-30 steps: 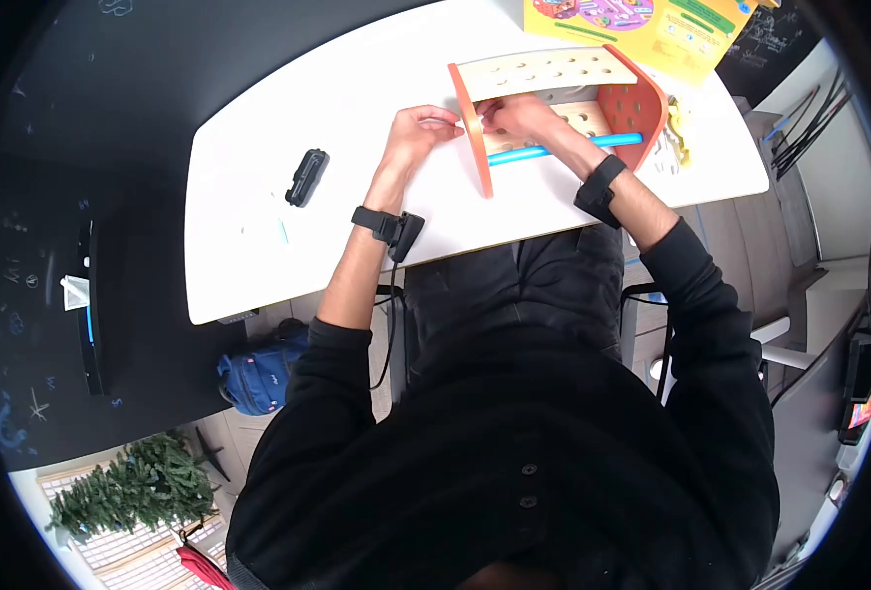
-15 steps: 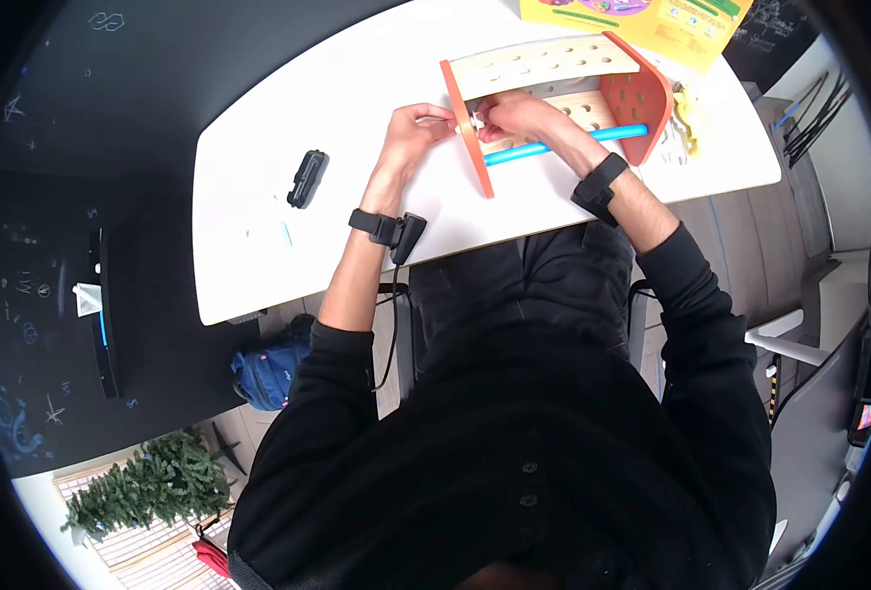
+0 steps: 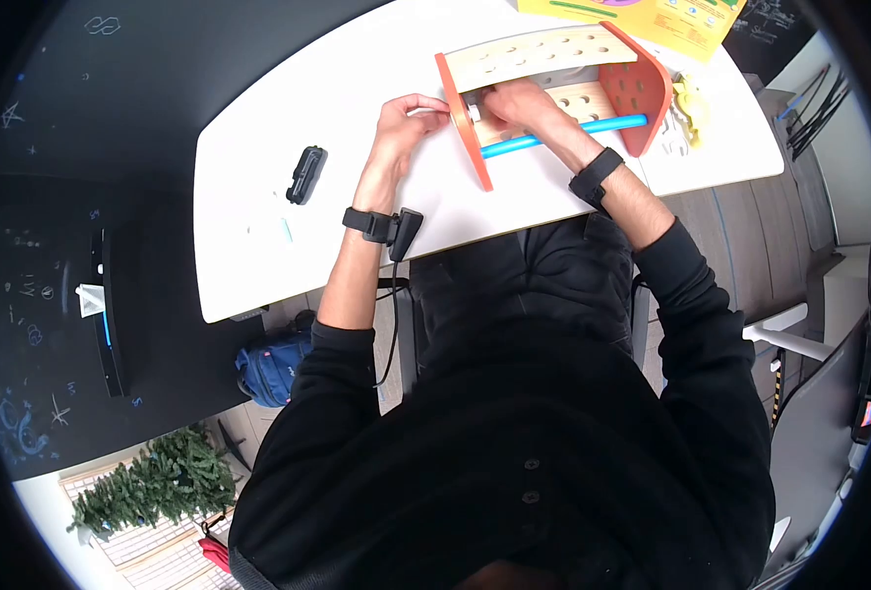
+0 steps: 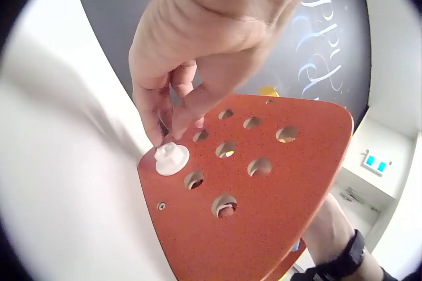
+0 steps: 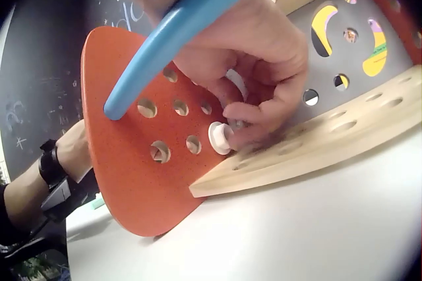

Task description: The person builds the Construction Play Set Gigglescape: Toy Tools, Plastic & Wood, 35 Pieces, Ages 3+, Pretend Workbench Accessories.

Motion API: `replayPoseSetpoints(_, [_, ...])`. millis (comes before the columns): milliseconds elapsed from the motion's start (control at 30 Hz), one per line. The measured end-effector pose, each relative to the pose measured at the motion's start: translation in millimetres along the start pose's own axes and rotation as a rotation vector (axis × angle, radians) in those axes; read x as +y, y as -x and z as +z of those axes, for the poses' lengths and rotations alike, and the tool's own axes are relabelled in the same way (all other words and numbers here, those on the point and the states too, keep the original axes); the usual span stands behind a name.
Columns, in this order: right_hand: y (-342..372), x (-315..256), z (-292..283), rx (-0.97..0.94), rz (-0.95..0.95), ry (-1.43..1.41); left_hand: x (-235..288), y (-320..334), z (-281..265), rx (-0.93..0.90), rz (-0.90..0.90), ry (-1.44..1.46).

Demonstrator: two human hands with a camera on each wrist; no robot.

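An open-sided box has an orange end panel (image 3: 465,123) (image 4: 264,195) (image 5: 142,156) with round holes, pale perforated wooden boards (image 3: 543,59) and a blue rod (image 3: 607,125) (image 5: 188,24) across its near side. Outside that panel, my left hand (image 3: 403,130) (image 4: 211,30) pinches a white round-headed piece (image 4: 172,160) lying against a hole near one edge. My right hand (image 3: 526,106) (image 5: 254,57) reaches inside above the rod, its curled fingers gripping a white flanged piece (image 5: 220,138) at the panel's inner face. Whether the two white pieces join is hidden.
Yellow pieces (image 3: 689,110) and small white pieces (image 3: 672,138) lie right of the box, with a yellow printed sheet or package (image 3: 676,25) behind. A black case (image 3: 305,175) and a small light-blue item (image 3: 286,230) lie on the white table's left part.
The head view has shifted slightly, and the box appears a little higher. My right hand sits a bit deeper inside the box; my left stays outside the orange panel.
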State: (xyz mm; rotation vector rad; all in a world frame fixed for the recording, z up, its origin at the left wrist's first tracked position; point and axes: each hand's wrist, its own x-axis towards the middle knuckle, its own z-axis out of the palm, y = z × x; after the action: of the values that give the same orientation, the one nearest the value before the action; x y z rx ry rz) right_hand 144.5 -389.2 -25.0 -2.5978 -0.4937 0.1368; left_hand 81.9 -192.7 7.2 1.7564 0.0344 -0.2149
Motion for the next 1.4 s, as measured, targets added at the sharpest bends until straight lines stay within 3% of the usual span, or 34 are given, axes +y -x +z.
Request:
replayPoseSetpoints(33, [5, -3, -5, 0.002, -0.001, 0.002, 1, 1, 1, 0.035, 0.035, 0.002])
replayPoseSetpoints(100, [17, -14, -19, -0.004, 0.021, -0.282, 1, 1, 1, 0.074, 0.067, 0.004])
replayPoseSetpoints(167, [16, -13, -19, -0.051, 0.009, -0.332, -1, 0, 1, -0.045, -0.119, 0.028])
replayPoseSetpoints(200, [15, -12, -18, -0.097, 0.000, -0.382, -2, 0, 1, -0.044, -0.119, 0.028])
replayPoseSetpoints(300, [15, -17, -13, 0.010, -0.018, -0.167, -10, -4, 1, -0.076, -0.059, 0.084])
replayPoseSetpoints(367, [19, -19, -17, -0.017, -0.003, -0.195, -9, -6, -3, -0.063, 0.108, 0.015])
replayPoseSetpoints(500, [19, -19, -17, -0.019, 0.002, -0.147, 0, -3, 1, 0.012, 0.093, -0.019])
replayPoseSetpoints(567, [31, -31, -31, -0.022, -0.033, -0.113, 0, -3, 0, -0.116, -0.122, 0.042])
replayPoseSetpoints(700, [21, -22, -15, -0.032, -0.114, -0.089, -9, -5, 1, -0.098, -0.041, 0.105])
replayPoseSetpoints(767, [21, -20, -14, -0.037, -0.123, -0.105, -15, -5, -1, -0.085, 0.084, 0.031])
replayPoseSetpoints(900, [28, -26, -25, -0.053, -0.141, -0.125, -19, -12, -4, -0.117, 0.080, 0.063])
replayPoseSetpoints(933, [37, -27, -31, -0.013, -0.261, -0.154, -10, -6, -1, -0.038, 0.053, -0.059])
replayPoseSetpoints(967, [48, -36, -45, -0.035, -0.266, -0.286, 1, 2, 3, 0.043, 0.023, -0.178])
replayPoseSetpoints(1033, [64, -38, -70, -0.237, -0.204, -0.176, 32, 20, 7, 0.092, 0.001, -0.133])
replayPoseSetpoints(1100, [92, -33, -103, -0.234, -0.410, -0.353, 49, 37, 8, 0.155, 0.058, -0.022])
replayPoseSetpoints(1167, [121, -48, -168, -0.244, -0.314, -0.455, 55, 43, 8, 0.138, 0.057, 0.001])
replayPoseSetpoints(1233, [123, -25, -199, -0.027, -0.089, -0.745, 61, 48, 10, 0.039, 0.024, -0.118])
replayPoseSetpoints(1300, [100, 24, -197, 0.468, -0.047, -0.682, 67, 50, 9, -0.041, 0.005, -0.098])
replayPoseSetpoints(1333, [87, 57, -197, 0.498, 0.041, -0.403, 68, 51, 10, -0.103, -0.021, -0.034])
replayPoseSetpoints(1400, [80, 82, -179, 0.297, 0.202, -0.423, 73, 51, 14, -0.128, -0.047, 0.025])
